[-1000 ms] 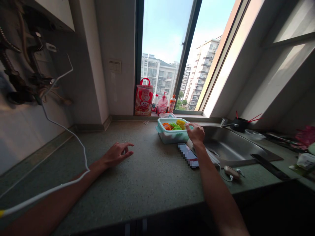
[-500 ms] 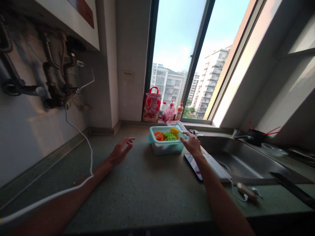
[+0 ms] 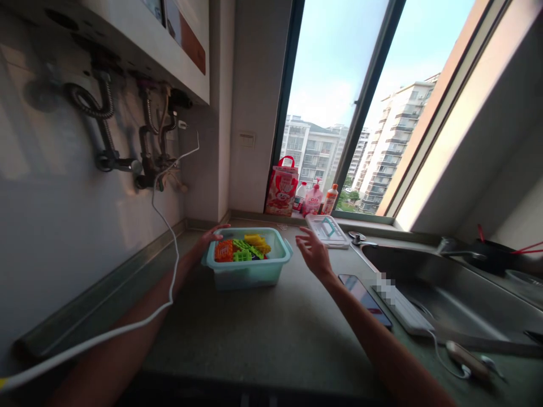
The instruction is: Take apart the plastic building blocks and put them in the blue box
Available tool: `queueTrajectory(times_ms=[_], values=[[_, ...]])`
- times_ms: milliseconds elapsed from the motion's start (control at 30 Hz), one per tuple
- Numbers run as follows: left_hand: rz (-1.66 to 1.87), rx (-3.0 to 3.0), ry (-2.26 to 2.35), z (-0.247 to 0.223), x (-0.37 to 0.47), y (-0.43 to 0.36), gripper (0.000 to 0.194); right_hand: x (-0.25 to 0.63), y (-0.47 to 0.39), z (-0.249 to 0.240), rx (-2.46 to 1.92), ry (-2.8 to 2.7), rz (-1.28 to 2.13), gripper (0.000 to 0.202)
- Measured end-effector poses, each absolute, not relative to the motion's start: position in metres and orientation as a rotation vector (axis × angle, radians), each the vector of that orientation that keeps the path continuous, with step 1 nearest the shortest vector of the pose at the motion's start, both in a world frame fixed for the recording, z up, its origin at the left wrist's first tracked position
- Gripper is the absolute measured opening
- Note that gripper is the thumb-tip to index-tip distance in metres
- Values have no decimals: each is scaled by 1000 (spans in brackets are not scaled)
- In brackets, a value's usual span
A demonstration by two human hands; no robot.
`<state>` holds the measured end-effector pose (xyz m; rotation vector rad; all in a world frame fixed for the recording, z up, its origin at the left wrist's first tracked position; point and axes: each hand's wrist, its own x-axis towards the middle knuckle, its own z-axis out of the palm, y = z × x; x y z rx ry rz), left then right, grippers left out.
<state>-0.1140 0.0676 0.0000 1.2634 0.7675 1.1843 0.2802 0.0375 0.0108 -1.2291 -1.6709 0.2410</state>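
One tub point(image 3: 248, 270), one lid point(image 3: 327, 230), three bottles point(image 3: 314, 199), one phone point(image 3: 365, 293), two hands point(image 3: 313, 252)

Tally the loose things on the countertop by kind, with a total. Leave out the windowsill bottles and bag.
Tub holding coloured pieces, left hand at its left rim, right hand open beside it: 1
Lid: 1
Phone: 1
White power bank: 1
Total: 4

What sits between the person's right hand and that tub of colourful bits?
Nothing: in the head view only bare countertop separates the open right hand from the tub.
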Motion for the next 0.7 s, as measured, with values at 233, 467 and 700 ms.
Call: queueTrajectory(times_ms=[233, 467, 700], values=[[1125, 1203, 704, 3, -103, 63, 74, 378, 151, 36, -2002, -1260, 28, 61], [1074, 1306, 738, -4, -113, 68, 50, 404, 186, 16, -2100, -1053, 103, 47], [1038, 1130, 567, -12, -105, 74, 63, 402, 174, 31, -1946, -1137, -13, 52]])
